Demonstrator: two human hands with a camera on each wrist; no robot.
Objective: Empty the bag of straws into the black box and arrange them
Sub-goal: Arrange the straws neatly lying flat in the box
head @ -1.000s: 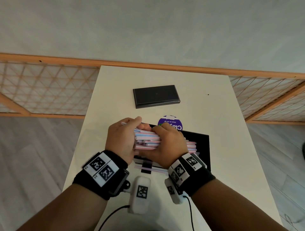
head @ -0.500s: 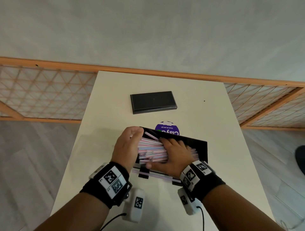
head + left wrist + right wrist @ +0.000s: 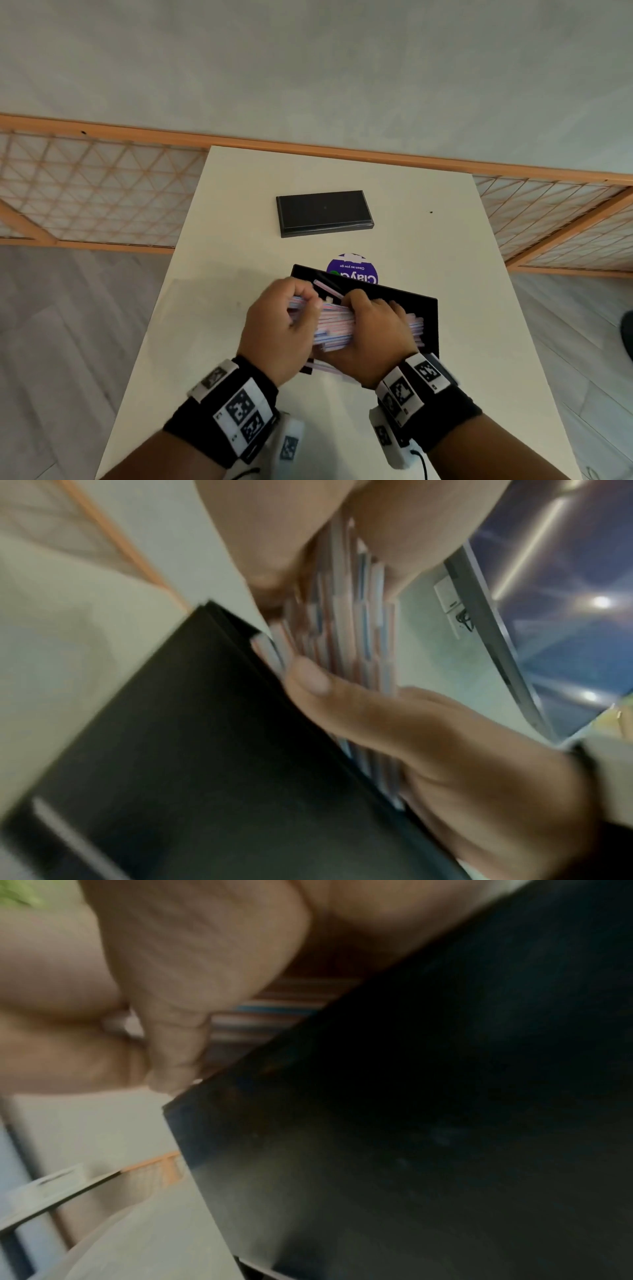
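A bundle of pink, blue and white striped straws [image 3: 337, 323] lies across the open black box [image 3: 430, 308] in the middle of the table. My left hand [image 3: 284, 329] grips the bundle's left end, thumb [image 3: 342, 696] along the box's edge [image 3: 171, 750]. My right hand [image 3: 373, 332] curls over the bundle's middle, fingers [image 3: 188, 993] wrapped on the straws [image 3: 274, 1010] above the box wall [image 3: 445, 1096]. One loose straw [image 3: 327, 289] lies slanted at the box's back. A few straws [image 3: 323, 366] stick out under my hands at the front.
The flat black lid [image 3: 323, 212] lies farther back on the cream table [image 3: 445, 240]. A round purple sticker [image 3: 356, 269] shows behind the box. Wooden lattice rails [image 3: 102, 192] run along both sides, with floor below the table's edges.
Half a second ago my right hand lay flat on the straws in the box; now its fingers curl round the bundle. My left hand has closed over the bundle's left end.
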